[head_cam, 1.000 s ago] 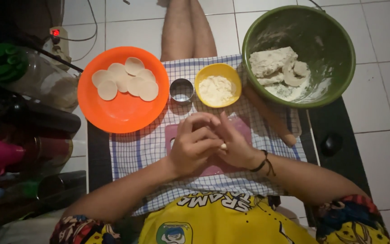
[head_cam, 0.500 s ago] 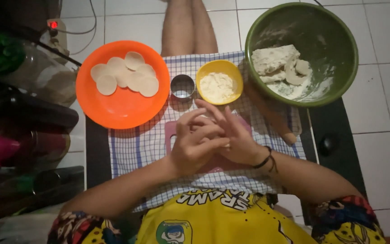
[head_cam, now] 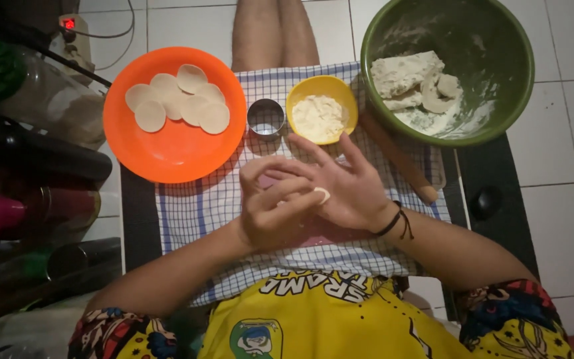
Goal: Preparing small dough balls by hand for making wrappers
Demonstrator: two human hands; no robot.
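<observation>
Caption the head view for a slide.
Both hands, left hand and right hand, pinch pale dough over a checked cloth.

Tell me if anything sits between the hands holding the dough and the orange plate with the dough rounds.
Nothing visible does. The left hand and right hand hold a small piece of dough over the checked cloth; only bare cloth lies between them and the orange plate. The metal ring cutter stands off to the side.

An orange plate [head_cam: 167,156] of dough rounds [head_cam: 177,98], a green bowl [head_cam: 509,100], a metal ring cutter [head_cam: 265,118].
</observation>
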